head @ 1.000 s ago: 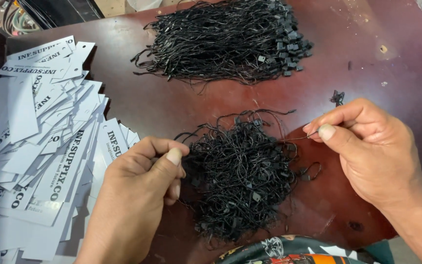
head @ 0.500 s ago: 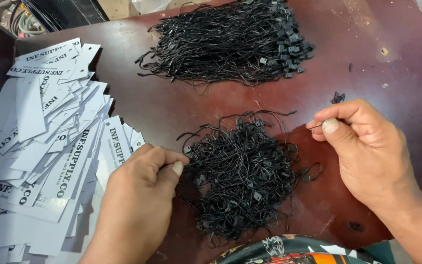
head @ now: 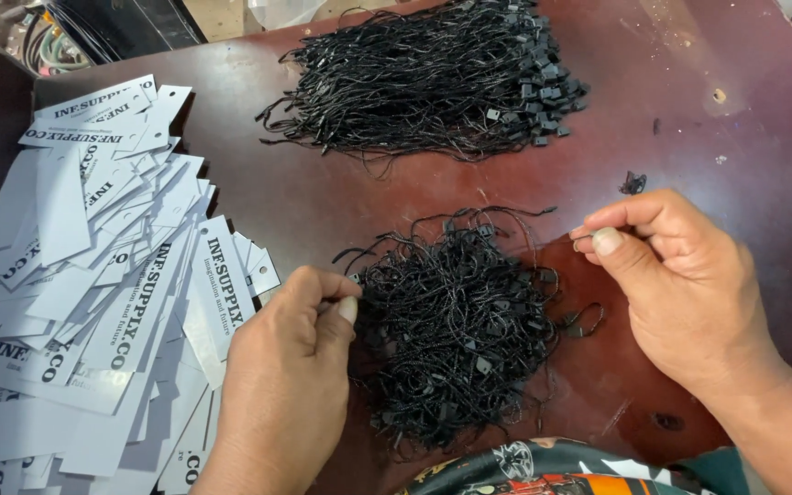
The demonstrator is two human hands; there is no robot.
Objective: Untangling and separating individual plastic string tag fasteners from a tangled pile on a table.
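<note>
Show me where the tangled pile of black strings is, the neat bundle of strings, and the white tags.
tangled pile of black strings (head: 456, 330), head view, middle of the heap.
neat bundle of strings (head: 433, 82), head view, centre of the cords.
white tags (head: 93, 293), head view, middle of the spread.

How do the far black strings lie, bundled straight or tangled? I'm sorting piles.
Bundled straight: the far string pile lies in parallel strands, fasteners gathered at one end, unlike the tangled near pile.

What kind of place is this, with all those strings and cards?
Probably a small workshop or packing table where clothing tags get strung. A big spread of white paper tags lies on the dark red table, beside two piles of black loop strings, and both hands pinch at the near pile.
</note>
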